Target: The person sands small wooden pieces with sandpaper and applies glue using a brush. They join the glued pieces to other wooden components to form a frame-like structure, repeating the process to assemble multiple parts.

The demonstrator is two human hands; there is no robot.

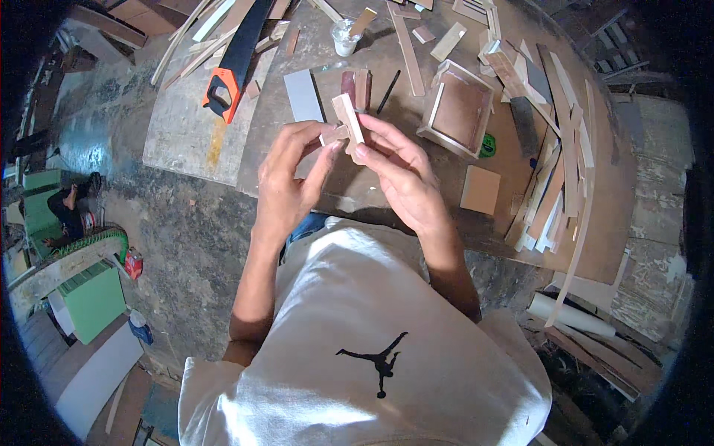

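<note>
1. The small wooden block (336,134) is pinched between the thumb and fingertips of the left hand (286,171), just beyond the person's chest and above the near edge of the surface (271,97).
2. The pale wooden piece (346,115) is at the fingertips of the right hand (405,171), tilted, its upper end leaning left. It meets or nearly meets the block; whether they touch cannot be told.
3. The left hand is partly closed, fingers curved inward, thumb pointing up toward the block. The right hand is also partly closed, thumb and fingers gripping the piece's right side.
4. Both forearms rise from beside the white shirt (357,320), bent at the elbows, bringing the hands close together.
5. Beyond the hands lie a grey block (303,95), a black stick (388,91) and a white cup (344,42). To the left rests a saw (244,48) with an orange handle.
6. Right of the hands are an open wooden box (461,108), a green object (488,146) beside it, a tan square (480,189) and a heap of wood strips (550,171).
7. The floor (178,245) is dark and stained; a green box (93,301) stands at left, and a white roll (573,316) lies at lower right.
</note>
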